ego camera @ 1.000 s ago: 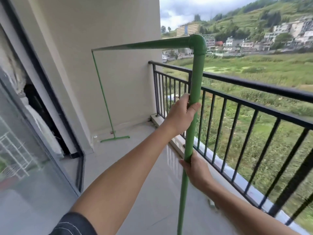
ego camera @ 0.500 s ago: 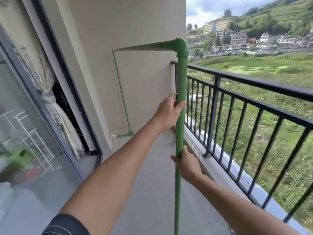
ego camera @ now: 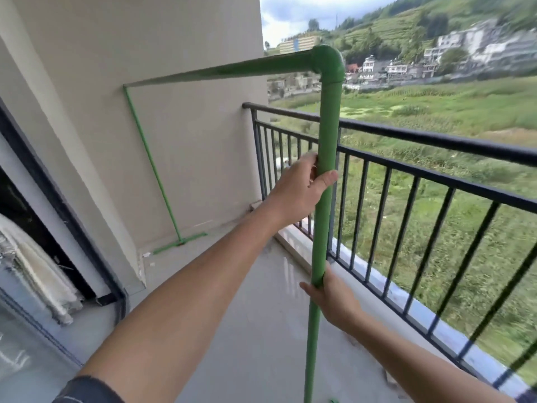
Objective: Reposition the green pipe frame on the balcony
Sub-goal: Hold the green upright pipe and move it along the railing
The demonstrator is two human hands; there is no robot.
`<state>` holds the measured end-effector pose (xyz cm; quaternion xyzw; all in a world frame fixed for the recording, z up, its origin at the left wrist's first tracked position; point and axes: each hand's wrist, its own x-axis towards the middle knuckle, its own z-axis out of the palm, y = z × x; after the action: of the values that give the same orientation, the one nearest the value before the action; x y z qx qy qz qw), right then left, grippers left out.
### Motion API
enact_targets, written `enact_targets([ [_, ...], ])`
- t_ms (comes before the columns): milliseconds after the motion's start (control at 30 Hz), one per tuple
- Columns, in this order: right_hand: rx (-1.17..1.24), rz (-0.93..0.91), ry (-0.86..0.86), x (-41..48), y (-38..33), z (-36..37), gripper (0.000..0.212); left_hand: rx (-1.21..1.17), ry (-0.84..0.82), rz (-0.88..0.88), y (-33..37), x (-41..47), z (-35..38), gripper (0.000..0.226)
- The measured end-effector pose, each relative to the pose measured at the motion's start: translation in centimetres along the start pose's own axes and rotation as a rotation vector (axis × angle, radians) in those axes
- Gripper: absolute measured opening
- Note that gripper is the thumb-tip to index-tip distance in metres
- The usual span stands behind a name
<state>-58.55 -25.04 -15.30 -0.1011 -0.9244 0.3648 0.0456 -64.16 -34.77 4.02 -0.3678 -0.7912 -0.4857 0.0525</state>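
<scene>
The green pipe frame (ego camera: 327,123) has a near upright, an elbow at the top, a long top bar running toward the far wall, and a thin far upright with a foot bar on the floor. My left hand (ego camera: 299,189) is wrapped around the near upright at mid height. Lower down, my right hand (ego camera: 329,295) grips the same upright. The near upright stands close beside the railing. Its bottom end runs out of view.
A black metal railing (ego camera: 436,141) lines the right side of the balcony, with fields and houses beyond. A beige wall (ego camera: 189,146) closes the far end. A sliding glass door with a dark frame (ego camera: 58,205) and a curtain is on the left. The floor (ego camera: 247,330) is grey tile.
The view has swung and the near upright now sits further right, closer to the railing. Both hands keep their hold on the pipe, left above right.
</scene>
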Motion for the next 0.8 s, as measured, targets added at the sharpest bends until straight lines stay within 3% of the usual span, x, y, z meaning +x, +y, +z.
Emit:
enact_targets([
  [133, -0.052, 0.117, -0.022, 0.6, 1.7, 0.1, 0.026, -0.062, -0.046, 0.069, -0.4, 2.2, 1.2, 0.023],
  [267, -0.051, 0.189, 0.104, 1.7, 2.6, -1.1, 0.022, -0.100, -0.070, 0.107, -0.3, 4.9, 3.0, 0.017],
  [400, -0.059, 0.267, 0.176, 3.5, 4.6, -3.2, 0.024, -0.115, -0.100, 0.115, -0.7, 7.9, 6.1, 0.027],
  [600, -0.077, 0.284, 0.201, 7.4, 9.8, -7.9, 0.023, -0.140, -0.167, 0.115, -0.9, 13.3, 11.6, 0.017],
  [800, -0.107, 0.238, 0.208, 13.2, 14.8, -12.6, 0.024, -0.113, -0.131, 0.061, -1.0, 20.6, 16.8, 0.013],
])
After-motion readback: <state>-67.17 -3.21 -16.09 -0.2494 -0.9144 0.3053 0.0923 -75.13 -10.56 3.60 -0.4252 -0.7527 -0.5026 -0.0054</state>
